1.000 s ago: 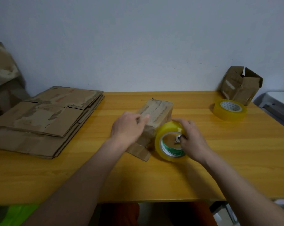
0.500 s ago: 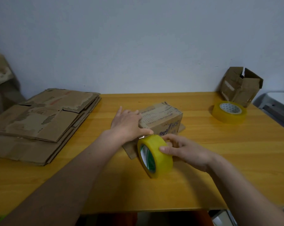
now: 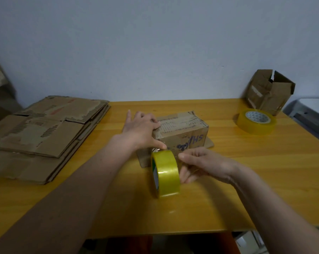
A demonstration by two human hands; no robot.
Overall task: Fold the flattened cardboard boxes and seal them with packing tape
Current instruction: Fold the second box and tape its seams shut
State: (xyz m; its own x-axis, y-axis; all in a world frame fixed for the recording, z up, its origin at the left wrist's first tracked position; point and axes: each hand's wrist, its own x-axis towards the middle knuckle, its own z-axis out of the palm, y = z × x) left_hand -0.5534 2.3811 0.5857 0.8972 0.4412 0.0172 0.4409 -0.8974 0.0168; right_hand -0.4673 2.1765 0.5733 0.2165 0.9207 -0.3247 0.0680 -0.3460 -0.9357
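Sealing is under way, by my reading. Far left of the left hand (image 3: 142, 128) lies the stack of flattened boxes (image 3: 45, 136). That hand lies flat across the folded box (image 3: 180, 132), thumb pinning the tape end. The right hand (image 3: 204, 165), just nearer, grips the upright tape roll (image 3: 167, 173). Next likely needs a taut pull. Beyond the right hand an open box (image 3: 268, 91) stands, contents hidden.
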